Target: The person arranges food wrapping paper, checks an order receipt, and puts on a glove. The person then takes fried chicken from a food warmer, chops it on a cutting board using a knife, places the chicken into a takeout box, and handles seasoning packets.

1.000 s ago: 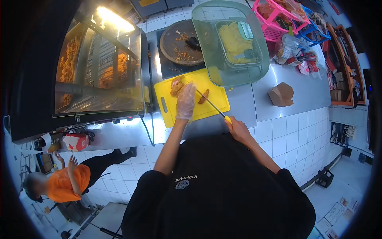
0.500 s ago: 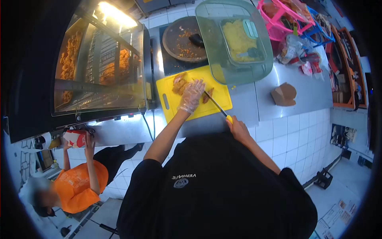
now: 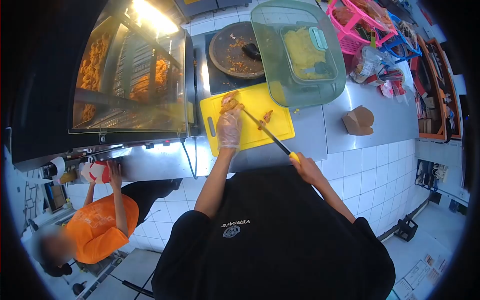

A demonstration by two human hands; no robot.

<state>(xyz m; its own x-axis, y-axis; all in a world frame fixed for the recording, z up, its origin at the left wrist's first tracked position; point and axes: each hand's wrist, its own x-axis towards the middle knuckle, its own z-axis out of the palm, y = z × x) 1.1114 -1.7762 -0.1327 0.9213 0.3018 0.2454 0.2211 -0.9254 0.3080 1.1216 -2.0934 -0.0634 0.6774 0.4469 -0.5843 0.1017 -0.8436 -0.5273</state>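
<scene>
A yellow cutting board [image 3: 275, 95] lies on the steel counter. My left hand [image 3: 229, 131], in a clear plastic glove, has its fingers closed on a piece of fried chicken [image 3: 229, 101] at the board's left part. In my right hand [image 3: 308, 170] is a knife [image 3: 270, 134] with a black and yellow handle. The blade slants across the board, its tip beside the chicken and my left fingers. Small cut chicken pieces [image 3: 267, 117] rest on the board to the right of the blade.
Behind the board sit a stone mortar [image 3: 220, 55] with crumbs and a green translucent tub [image 3: 270, 75]. To the left is a lit glass food warmer [image 3: 135, 85]. A cardboard box [image 3: 358, 121] stands on the right. A person in an orange shirt [image 3: 102, 227] holds a red-and-white package [image 3: 95, 172].
My left hand has drawn back and left, with its fingers now at the larger chicken piece. The knife tip has shifted left to that piece, away from the small cut pieces.
</scene>
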